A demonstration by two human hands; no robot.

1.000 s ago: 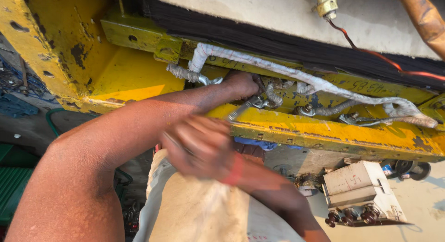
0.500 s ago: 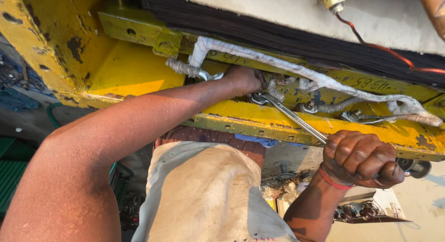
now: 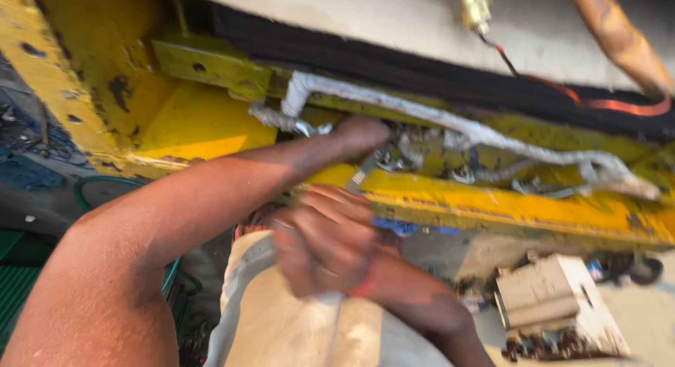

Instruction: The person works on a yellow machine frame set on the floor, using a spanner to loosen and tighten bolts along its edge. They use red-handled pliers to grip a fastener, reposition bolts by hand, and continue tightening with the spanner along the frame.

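here, 2 hands [image 3: 330,198], 1 wrench [image 3: 362,174], 1 yellow frame [image 3: 492,205], 1 white-wrapped hose [image 3: 450,124]

A slim metal wrench [image 3: 362,174] slants steeply, its upper end up at a cluster of fittings [image 3: 415,152] on the yellow frame [image 3: 492,205], just beside the left hand [image 3: 358,133], which presses against those fittings. Its lower shaft runs down toward the right hand [image 3: 327,244], which is blurred, so the grip is probably closed on it. The fittings sit under a wrapped white cable bundle [image 3: 457,128] along the frame's upper edge.
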